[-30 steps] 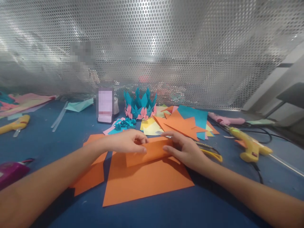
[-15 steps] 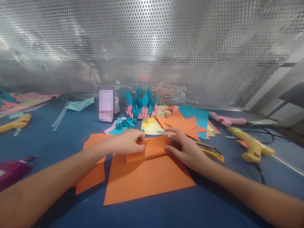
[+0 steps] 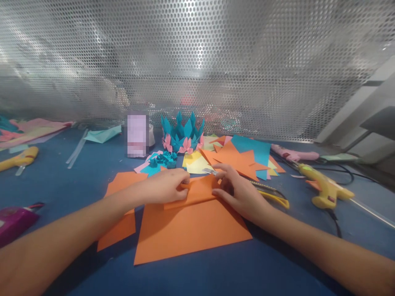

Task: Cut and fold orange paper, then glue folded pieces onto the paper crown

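A folded strip of orange paper (image 3: 199,190) lies over the top part of a larger flat orange sheet (image 3: 191,234). My left hand (image 3: 169,185) is closed on the strip's left part, fingers curled and thumb pressed down near the fold. At the right end, my right hand (image 3: 236,189) grips the strip, its thumb on the near edge and its fingers curved over the far side. A utility knife (image 3: 210,171) lies partly hidden behind and under the right hand. More orange paper (image 3: 123,230) sits under my left forearm.
Behind stands a teal folded-paper crown (image 3: 184,133) with pink pieces, beside an upright blurred-out screen (image 3: 136,135). Yellow scissors handles (image 3: 274,198), a yellow glue gun (image 3: 328,187) and a pink glue gun (image 3: 293,153) lie right. Loose coloured paper (image 3: 251,148) and a magenta device (image 3: 18,222) are around.
The right fingers have curled slightly more over the strip's end. Both hands stay on the paper, and the view has shifted a little.
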`<state>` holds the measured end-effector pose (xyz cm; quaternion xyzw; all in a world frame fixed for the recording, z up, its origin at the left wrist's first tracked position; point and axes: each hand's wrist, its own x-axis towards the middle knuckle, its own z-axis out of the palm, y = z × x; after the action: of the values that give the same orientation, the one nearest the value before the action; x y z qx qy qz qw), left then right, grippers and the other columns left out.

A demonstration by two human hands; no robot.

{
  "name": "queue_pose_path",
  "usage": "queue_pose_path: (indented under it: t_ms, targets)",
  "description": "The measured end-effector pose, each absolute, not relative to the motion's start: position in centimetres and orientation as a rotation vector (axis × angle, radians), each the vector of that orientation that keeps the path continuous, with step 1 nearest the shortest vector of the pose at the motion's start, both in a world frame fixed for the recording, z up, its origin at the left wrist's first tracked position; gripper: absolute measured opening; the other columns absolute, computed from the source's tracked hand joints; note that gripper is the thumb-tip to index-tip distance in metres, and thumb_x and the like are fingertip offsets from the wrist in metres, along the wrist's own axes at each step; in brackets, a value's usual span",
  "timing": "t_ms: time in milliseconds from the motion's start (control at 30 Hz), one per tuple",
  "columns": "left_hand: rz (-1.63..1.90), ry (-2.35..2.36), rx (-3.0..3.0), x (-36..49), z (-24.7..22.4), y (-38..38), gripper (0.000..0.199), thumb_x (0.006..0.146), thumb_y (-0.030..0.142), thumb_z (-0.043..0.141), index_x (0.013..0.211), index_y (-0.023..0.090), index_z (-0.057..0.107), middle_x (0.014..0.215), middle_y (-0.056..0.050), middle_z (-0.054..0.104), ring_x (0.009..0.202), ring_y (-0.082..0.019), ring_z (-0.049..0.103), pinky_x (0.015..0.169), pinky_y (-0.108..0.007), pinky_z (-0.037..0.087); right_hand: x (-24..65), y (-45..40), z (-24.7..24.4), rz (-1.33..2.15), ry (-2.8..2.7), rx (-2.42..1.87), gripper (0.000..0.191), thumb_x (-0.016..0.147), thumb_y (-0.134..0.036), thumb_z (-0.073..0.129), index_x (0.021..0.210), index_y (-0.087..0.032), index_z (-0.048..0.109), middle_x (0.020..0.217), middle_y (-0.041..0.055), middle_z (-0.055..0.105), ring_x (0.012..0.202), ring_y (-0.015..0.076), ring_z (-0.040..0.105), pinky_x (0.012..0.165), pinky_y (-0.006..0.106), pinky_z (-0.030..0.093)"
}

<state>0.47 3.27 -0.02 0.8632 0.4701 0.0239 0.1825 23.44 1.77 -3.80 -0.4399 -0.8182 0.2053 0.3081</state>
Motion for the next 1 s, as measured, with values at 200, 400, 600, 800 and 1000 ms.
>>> queue_pose_path:
  t_ms: [200,400,600,800,1000]
  targets:
    - [0.001,1.332,2.400,0.6,0.5,3.0,0.010,0.073,0.021,0.046,0.083,0.022,0.048,0.083,-0.001,0.057,0.066,-0.015,0.049,0.054,-0.024,0.033,23.4,1.8,-3.8,0.542,-2.161,-1.176,0.045,0.081,-0.020,0.054,0.122,-0.021,0.037,0.091,0.0025,0.058,0.058,0.0106,0.056,0.059,0.027,0.048]
    - [0.008,1.075,2.469,-0.2,0.8,3.1,0.029,0.078,0.016,0.041,0.101,0.027,0.055,0.092,-0.001,0.058,0.072,-0.015,0.050,0.060,-0.025,0.035,23.3,2.0,-3.5,0.564,-2.163,-1.189,0.044,0.080,-0.021,0.055,0.121,-0.020,0.038,0.089,0.0020,0.057,0.058,0.0105,0.056,0.060,0.027,0.048]
    - [0.002,1.036,2.436,-0.2,0.8,3.1,0.015,0.082,0.017,0.040,0.080,0.021,0.054,0.086,-0.001,0.056,0.073,-0.014,0.050,0.066,-0.026,0.036,23.4,2.2,-3.7,0.599,-2.144,-1.177,0.044,0.079,-0.022,0.056,0.120,-0.019,0.039,0.089,0.0025,0.058,0.058,0.0107,0.056,0.059,0.027,0.048]
    - [-0.080,1.098,2.407,0.1,1.3,3.0,0.027,0.084,0.044,0.045,0.083,0.020,0.056,0.094,-0.003,0.057,0.077,-0.015,0.052,0.067,-0.026,0.037,23.3,2.2,-3.7,0.581,-2.142,-1.180,0.044,0.079,-0.020,0.057,0.119,-0.022,0.039,0.088,0.0014,0.059,0.058,0.0103,0.056,0.060,0.027,0.047]
    - [-0.106,1.103,2.357,0.0,1.2,3.3,0.021,0.084,0.040,0.048,0.084,0.020,0.056,0.095,-0.002,0.057,0.078,-0.014,0.051,0.069,-0.025,0.037,23.2,2.2,-3.7,0.568,-2.165,-1.191,0.044,0.078,-0.019,0.057,0.118,-0.023,0.038,0.088,0.0004,0.058,0.058,0.0107,0.055,0.060,0.027,0.047]
